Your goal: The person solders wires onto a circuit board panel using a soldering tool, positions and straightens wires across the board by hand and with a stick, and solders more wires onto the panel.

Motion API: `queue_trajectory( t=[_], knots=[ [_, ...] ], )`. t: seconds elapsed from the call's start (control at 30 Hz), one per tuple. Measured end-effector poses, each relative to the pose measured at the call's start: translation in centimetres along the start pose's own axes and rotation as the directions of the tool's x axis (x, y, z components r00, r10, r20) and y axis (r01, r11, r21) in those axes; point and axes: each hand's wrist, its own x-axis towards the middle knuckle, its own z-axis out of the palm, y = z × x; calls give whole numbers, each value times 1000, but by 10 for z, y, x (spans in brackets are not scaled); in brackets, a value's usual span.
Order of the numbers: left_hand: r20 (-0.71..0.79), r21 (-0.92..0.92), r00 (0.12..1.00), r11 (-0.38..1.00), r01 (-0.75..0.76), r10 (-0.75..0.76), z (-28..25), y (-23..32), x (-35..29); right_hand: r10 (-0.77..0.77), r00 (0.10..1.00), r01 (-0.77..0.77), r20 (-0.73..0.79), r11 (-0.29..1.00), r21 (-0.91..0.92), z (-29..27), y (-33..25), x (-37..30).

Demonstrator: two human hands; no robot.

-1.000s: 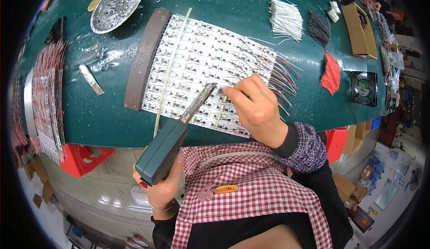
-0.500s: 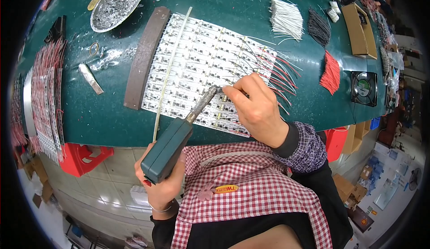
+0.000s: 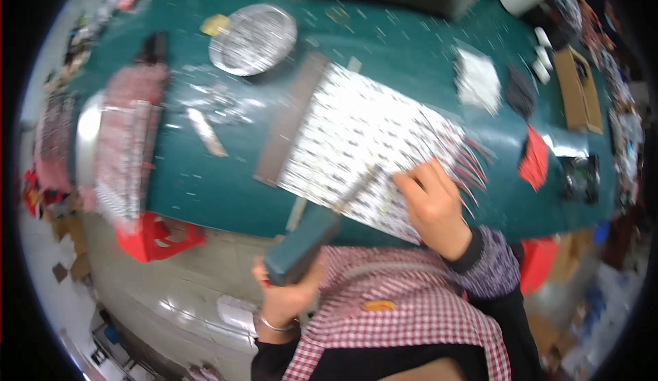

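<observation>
My left hand (image 3: 291, 302) is wrapped round the dark green body of a soldering gun (image 3: 303, 244). The gun's metal tip points up and to the right, over a white panel of small circuit boards (image 3: 356, 131). Just right of the tip, my right hand (image 3: 437, 206) is closed in a pinch above the panel; blur hides what its fingers hold. Red, white and dark wires (image 3: 473, 168) stick out from the panel's right side. A brown bar (image 3: 293, 124) lies along its left edge, and a pale strip (image 3: 297, 214) shows beyond its lower left edge.
A metal bowl of silvery scraps (image 3: 253, 38) stands at the far left. White (image 3: 478, 79), black (image 3: 521, 93) and red wire bundles (image 3: 533, 160) lie at right, near a cardboard box (image 3: 579, 90) and small fan (image 3: 580, 179). Wired strips (image 3: 127, 141) are piled left.
The whole view has shifted and blurred, so the table things sit further right and lower. A grey object has come into view at the top. Both hands remain at the panel.
</observation>
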Motion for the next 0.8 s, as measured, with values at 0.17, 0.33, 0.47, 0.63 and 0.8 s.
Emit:
queue_trajectory(
  t=[0.17, 0.33, 0.47, 0.63, 0.8],
  knots=[
    [39, -332, 995, 940, -71, 89, 8, 16, 13, 14, 1000, -13, -6, 999, 51, -5, -5, -5],
    [163, -533, 986, 837, 124, -42, 1, 17, 7, -19, 999, 21, -27, 998, 62, -7, -7, -9],
    [165, -580, 986, 810, 86, 14, 3, 26, 12, 7, 995, -4, -101, 999, 33, -14, -10, -9],
    [104, -575, 993, 812, 103, -53, 0, 28, 7, -20, 999, 24, -34, 993, 112, -10, -10, -1],
    [13, -499, 999, 866, 32, -29, -1, 19, 3, 3, 1000, -2, -14, 998, 70, 7, -6, -8]
  ],
)
